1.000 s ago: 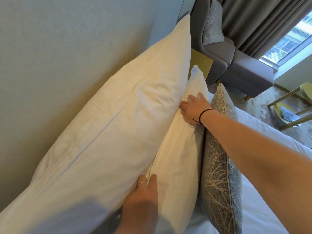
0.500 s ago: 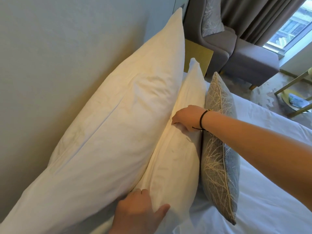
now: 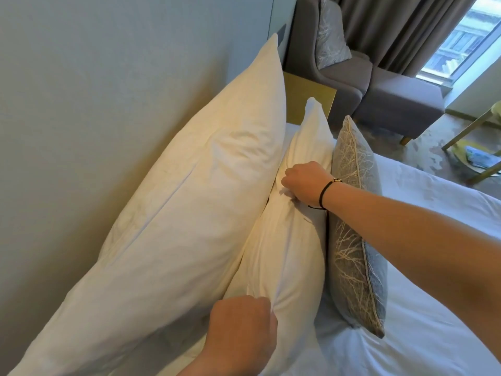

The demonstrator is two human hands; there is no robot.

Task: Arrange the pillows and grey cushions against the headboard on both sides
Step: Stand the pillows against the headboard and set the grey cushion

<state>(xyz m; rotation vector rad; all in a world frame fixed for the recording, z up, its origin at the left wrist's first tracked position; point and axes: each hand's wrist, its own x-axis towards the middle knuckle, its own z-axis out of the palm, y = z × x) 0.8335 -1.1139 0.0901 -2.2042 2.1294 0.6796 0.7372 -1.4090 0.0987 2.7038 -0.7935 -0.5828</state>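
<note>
A large white pillow (image 3: pixel 189 199) leans upright against the pale headboard (image 3: pixel 95 104). In front of it stands a smaller white pillow (image 3: pixel 292 253). My right hand (image 3: pixel 305 184) grips a fold of this smaller pillow near its top edge. My left hand (image 3: pixel 241 332) pinches its near corner, fingers curled into the cloth. A grey cushion (image 3: pixel 355 234) with a pale branch pattern stands on edge against the smaller pillow, under my right forearm.
White bedding (image 3: pixel 420 335) spreads to the right. Beyond the pillows stand a gold bedside table (image 3: pixel 309 101) and a grey armchair (image 3: pixel 379 85) holding another patterned cushion (image 3: pixel 329 42). Curtains and a window are at the back right, a gold-framed stand (image 3: pixel 477 147) on the floor.
My right hand slid down the smaller pillow's top and closed on its cloth. My left hand went from lying flat on the pillow's near end to gripping its corner.
</note>
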